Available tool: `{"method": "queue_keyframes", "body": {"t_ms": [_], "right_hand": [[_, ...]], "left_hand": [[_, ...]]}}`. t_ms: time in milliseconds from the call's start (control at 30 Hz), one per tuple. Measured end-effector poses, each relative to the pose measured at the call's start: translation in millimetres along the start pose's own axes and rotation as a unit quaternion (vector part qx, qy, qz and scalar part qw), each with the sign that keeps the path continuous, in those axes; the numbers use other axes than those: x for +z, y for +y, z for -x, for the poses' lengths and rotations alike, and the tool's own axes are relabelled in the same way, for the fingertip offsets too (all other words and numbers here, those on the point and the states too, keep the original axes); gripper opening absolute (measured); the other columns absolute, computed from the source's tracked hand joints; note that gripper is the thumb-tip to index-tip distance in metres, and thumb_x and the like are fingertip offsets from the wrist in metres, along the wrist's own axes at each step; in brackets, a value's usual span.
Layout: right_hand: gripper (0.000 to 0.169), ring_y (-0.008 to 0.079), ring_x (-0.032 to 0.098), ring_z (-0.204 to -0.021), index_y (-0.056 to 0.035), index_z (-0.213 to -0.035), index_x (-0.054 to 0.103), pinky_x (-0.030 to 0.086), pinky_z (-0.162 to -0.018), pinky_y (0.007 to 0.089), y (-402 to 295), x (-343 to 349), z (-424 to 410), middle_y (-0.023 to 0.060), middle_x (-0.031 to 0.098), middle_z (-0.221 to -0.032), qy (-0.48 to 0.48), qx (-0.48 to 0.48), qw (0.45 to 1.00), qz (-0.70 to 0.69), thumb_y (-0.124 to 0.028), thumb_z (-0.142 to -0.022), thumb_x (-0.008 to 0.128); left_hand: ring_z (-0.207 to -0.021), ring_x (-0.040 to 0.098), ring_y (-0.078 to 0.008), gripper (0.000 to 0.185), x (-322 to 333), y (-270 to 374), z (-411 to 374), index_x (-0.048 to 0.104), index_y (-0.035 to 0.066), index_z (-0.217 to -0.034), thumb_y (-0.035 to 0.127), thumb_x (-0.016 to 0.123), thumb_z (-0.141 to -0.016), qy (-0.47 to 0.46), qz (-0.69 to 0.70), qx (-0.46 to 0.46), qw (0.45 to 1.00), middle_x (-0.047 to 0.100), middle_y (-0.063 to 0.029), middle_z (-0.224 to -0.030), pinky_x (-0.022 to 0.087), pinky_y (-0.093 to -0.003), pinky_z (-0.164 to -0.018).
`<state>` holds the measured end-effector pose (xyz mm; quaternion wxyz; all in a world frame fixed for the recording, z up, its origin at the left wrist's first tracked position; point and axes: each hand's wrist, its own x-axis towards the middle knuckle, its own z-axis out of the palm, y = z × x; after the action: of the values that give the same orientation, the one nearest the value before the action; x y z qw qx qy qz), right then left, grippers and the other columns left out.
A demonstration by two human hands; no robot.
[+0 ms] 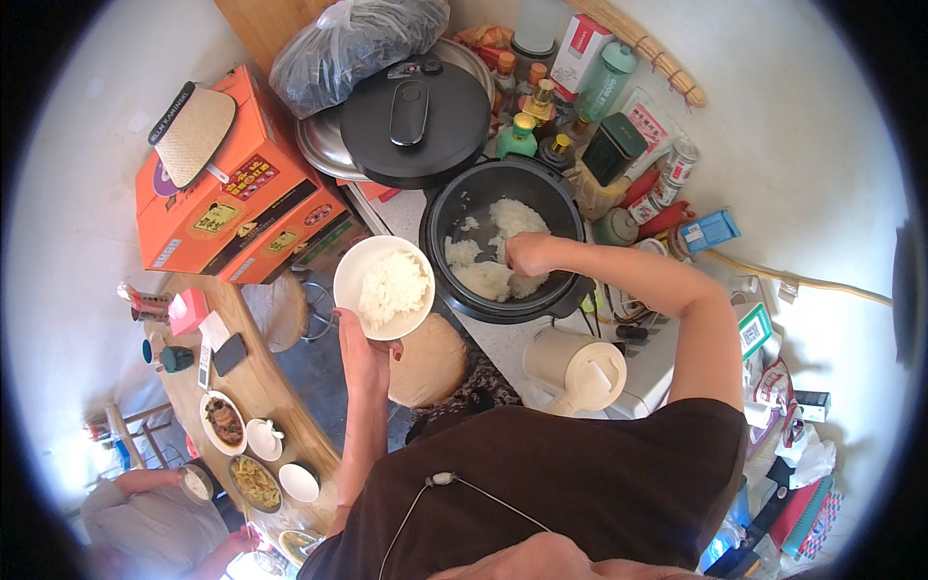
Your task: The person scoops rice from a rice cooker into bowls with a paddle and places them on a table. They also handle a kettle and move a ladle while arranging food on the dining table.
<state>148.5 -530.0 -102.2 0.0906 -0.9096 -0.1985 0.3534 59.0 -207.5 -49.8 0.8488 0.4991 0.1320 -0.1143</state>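
My left hand (365, 351) holds a white bowl (348, 272) from below and beside its rim, with cooked white rice (395, 288) heaped in it. The bowl is left of a black electric pressure cooker (500, 308) whose lid stands open. Inside the cooker's dark inner pot (464, 192) is my right hand (529, 254), closed on a whitish rice paddle (500, 270); its handle is hidden in the fist. Cooked rice (518, 216) lies in clumps over the pot's floor and around the paddle.
Bottles (517, 136) and a green canister (614, 148) crowd behind the cooker. A cream kettle (573, 366) stands near my right arm. Orange cartons (232, 196) are at the left. Below them a wooden table (272, 377) bears dishes; a person (156, 515) sits there holding a bowl.
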Motion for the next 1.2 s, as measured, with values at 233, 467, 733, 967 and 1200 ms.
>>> {"method": "queue_keyframes", "body": {"t_ms": [233, 467, 733, 967, 1200], "right_hand": [[0.032, 0.0185, 0.06, -0.064, 0.0003, -0.113, 0.068, 0.046, -0.06, 0.0358, 17, -12, -17, 0.0115, 0.065, -0.07, -0.01, -0.023, 0.978, -0.205, -0.008, -0.086, 0.053], [0.035, 0.0099, 0.048, -0.053, 0.0011, -0.117, 0.066, 0.038, -0.051, 0.0267, 36, -39, 5, 0.0014, 0.056, -0.06, -0.029, -0.055, 0.926, -0.372, -0.008, -0.088, 0.05], [0.036, 0.0143, 0.052, -0.055, -0.0047, -0.113, 0.07, 0.043, -0.056, 0.0289, 6, -124, 127, 0.0064, 0.06, -0.064, 0.122, -0.039, 0.947, -0.295, -0.003, -0.085, 0.047], [0.022, 0.0335, 0.067, -0.076, -0.0029, -0.099, 0.065, 0.053, -0.064, 0.0435, -84, -128, 138, 0.0172, 0.067, -0.079, 0.24, -0.035, 0.956, 0.166, -0.003, -0.078, 0.059], [0.049, 0.0297, 0.067, -0.076, 0.0029, -0.123, 0.053, 0.054, -0.062, 0.0393, -108, -112, 163, 0.0143, 0.062, -0.085, 0.386, -0.02, 0.904, 0.182, -0.002, -0.075, 0.059]], "left_hand": [[-0.058, 0.058, -0.0139, 0.062, 0, 4, -4, 0.044, 0.004, -0.13, 0.057, 0.03, -0.101, 0.01, -0.005, 0.002, 1.0, 0.065, -0.0101, -0.102, 0.042, -0.0264, -0.043], [-0.054, 0.054, -0.0126, 0.059, 10, 7, -18, 0.045, 0.006, -0.127, 0.057, 0.031, -0.101, 0.014, -0.018, 0.003, 1.0, 0.065, -0.0083, -0.095, 0.04, -0.0255, -0.043], [-0.047, 0.05, -0.009, 0.051, 37, -5, -41, 0.042, 0.009, -0.132, 0.05, 0.039, -0.102, -0.002, -0.109, 0.029, 0.994, 0.062, -0.007, -0.089, 0.041, -0.0222, -0.038], [-0.043, 0.047, -0.0084, 0.055, 77, -24, -39, 0.038, 0.007, -0.137, 0.047, 0.045, -0.101, -0.066, -0.134, 0.015, 0.989, 0.059, -0.0067, -0.083, 0.039, -0.0219, -0.036], [-0.043, 0.048, -0.0092, 0.055, 88, -26, -25, 0.041, 0.007, -0.128, 0.055, 0.04, -0.1, -0.06, -0.074, -0.022, 0.995, 0.058, -0.0064, -0.08, 0.04, -0.0232, -0.036]]}}
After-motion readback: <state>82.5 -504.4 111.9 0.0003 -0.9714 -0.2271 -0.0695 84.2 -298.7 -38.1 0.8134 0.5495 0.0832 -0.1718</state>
